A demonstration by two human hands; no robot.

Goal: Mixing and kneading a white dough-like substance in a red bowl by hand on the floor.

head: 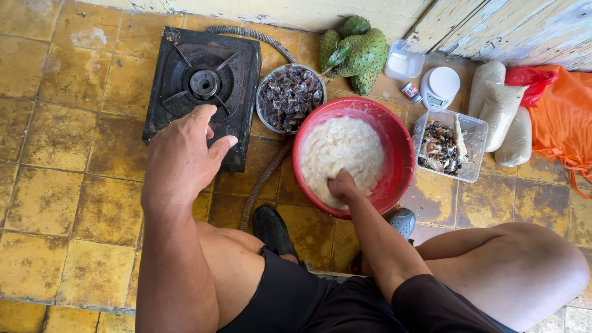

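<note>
A red plastic bowl [394,132] on the tiled floor holds pale, lumpy white pulp [342,151]. My right hand [343,187] is sunk into the pulp at the bowl's near edge, fingers closed and partly buried. My left hand [185,154] hangs open in the air over the front right corner of a black single-burner gas stove [203,83], palm down, holding nothing. Just beyond the red bowl stands a metal bowl [290,97] filled with dark seeds.
Green spiky soursops [357,52] lie by the wall. A clear tub [445,147] of peel scraps, a small white scale [441,86], a clear lidded container [404,61], pale sacks [496,105] and an orange bag [564,123] sit right. A hose [262,182] runs from the stove.
</note>
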